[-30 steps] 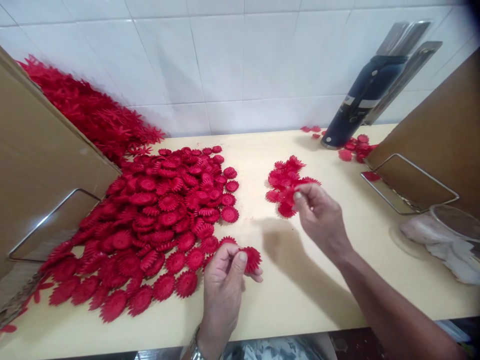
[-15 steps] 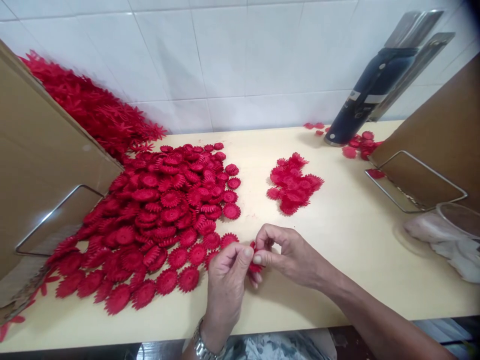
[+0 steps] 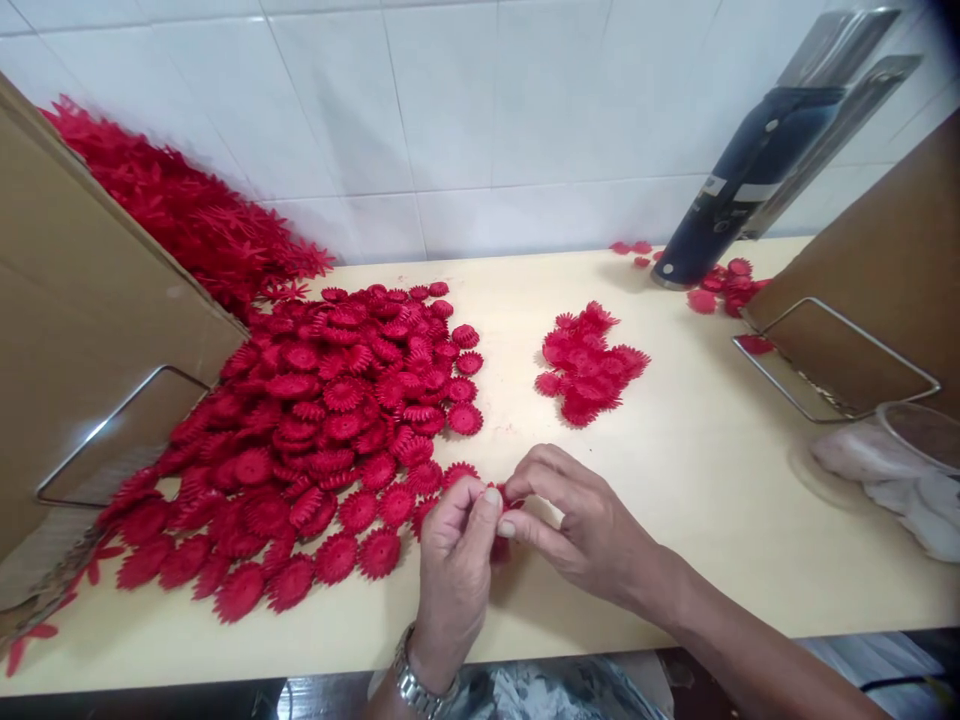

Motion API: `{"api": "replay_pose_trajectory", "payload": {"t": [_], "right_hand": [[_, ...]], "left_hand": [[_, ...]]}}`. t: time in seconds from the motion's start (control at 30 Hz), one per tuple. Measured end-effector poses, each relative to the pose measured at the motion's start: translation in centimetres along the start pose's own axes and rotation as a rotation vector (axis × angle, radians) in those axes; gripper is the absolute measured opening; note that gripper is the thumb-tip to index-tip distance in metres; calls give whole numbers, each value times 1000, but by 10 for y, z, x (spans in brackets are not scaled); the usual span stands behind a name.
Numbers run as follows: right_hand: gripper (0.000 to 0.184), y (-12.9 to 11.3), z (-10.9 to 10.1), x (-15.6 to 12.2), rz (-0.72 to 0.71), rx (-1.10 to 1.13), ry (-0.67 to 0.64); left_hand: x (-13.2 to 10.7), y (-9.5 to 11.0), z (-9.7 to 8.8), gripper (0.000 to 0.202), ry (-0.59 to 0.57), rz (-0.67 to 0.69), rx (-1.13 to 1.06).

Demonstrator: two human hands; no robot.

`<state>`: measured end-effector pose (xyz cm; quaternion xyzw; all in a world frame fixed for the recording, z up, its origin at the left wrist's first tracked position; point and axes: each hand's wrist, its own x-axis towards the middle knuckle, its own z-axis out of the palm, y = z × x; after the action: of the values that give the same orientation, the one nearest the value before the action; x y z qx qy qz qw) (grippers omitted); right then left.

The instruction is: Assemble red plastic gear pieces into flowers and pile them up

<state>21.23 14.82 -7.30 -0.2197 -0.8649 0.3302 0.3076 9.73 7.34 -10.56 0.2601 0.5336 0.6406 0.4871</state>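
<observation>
Between my two hands, near the table's front, is a small red petal piece (image 3: 501, 548), mostly covered by fingers. My left hand (image 3: 459, 555) is closed, thumb and fingers pinching it. My right hand (image 3: 574, 520) has its thumb and fingers curled around the piece's right side; the exact contact is hidden. To the left spreads a big heap of round red fringed flower discs (image 3: 343, 395), some lying right beside my left hand. Beyond my hands lies a smaller cluster of red petal pieces (image 3: 589, 360), thinner and looser in look.
Cardboard panels (image 3: 97, 290) with wire bookends (image 3: 112, 430) flank the table on both sides. Spiky red pieces (image 3: 187, 215) are piled behind the left panel. A dark blue bottle (image 3: 739, 190) stands by the tiled wall. At right is a plastic cup (image 3: 922, 435) beside white crumpled material.
My right thumb and fingers have shifted slightly left, closer to the left fingertips, and the red piece has turned between them. The camera view has moved a little.
</observation>
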Motion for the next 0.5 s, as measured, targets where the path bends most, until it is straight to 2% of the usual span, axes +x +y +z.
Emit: {"api": "replay_pose_trajectory", "payload": {"t": [0.13, 0.27, 0.33, 0.43, 0.5], "right_hand": [[5, 0, 2, 0, 95, 105, -58], [7, 4, 1, -4, 42, 98, 48], [6, 5, 0, -5, 65, 104, 81], [23, 6, -1, -5, 247, 231, 76], [24, 6, -1, -4, 379, 430, 4]], "left_hand": [[0, -2, 0, 37, 17, -25, 62], [0, 3, 1, 29, -69, 26, 58], [-1, 5, 1, 21, -97, 49, 58], [-1, 5, 0, 14, -93, 63, 13], [-1, 5, 0, 14, -103, 62, 7]]}}
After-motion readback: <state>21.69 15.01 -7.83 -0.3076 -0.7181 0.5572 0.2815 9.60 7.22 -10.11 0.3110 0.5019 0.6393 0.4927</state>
